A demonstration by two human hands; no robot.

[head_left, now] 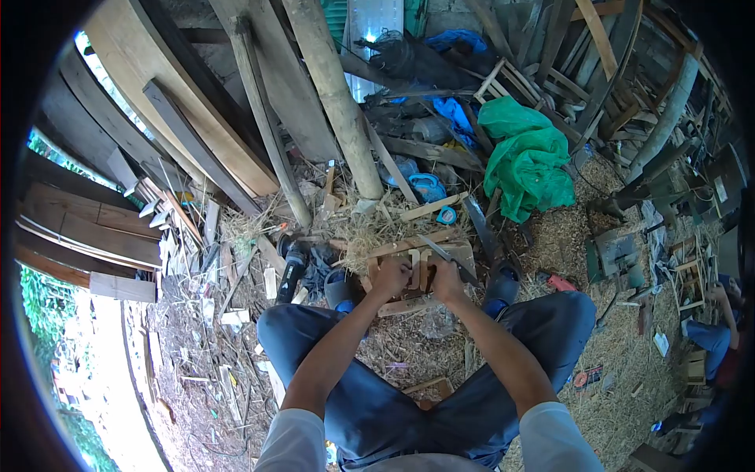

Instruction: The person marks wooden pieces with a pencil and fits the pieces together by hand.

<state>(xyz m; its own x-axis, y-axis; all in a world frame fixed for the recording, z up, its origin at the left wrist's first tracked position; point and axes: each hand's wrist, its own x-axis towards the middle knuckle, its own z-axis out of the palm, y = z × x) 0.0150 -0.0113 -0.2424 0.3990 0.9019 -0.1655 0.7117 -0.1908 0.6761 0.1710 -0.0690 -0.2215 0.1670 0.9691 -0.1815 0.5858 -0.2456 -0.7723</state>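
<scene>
My left hand is closed at the left side of a small pale wooden piece, with its fingers curled against it. My right hand is closed too, at the right side of that wood, where a darker brown edge shows by the fingers. The exact grip of both hands is partly hidden. Below them lies a wooden board between my feet. A long, thin metal blade slants just beyond my right hand; its handle cannot be made out.
A black power tool lies left of my left foot. Beyond the hands are a blue tape measure and wood strips. Green plastic sheeting is heaped at right. Planks lean at left. Another person sits at far right.
</scene>
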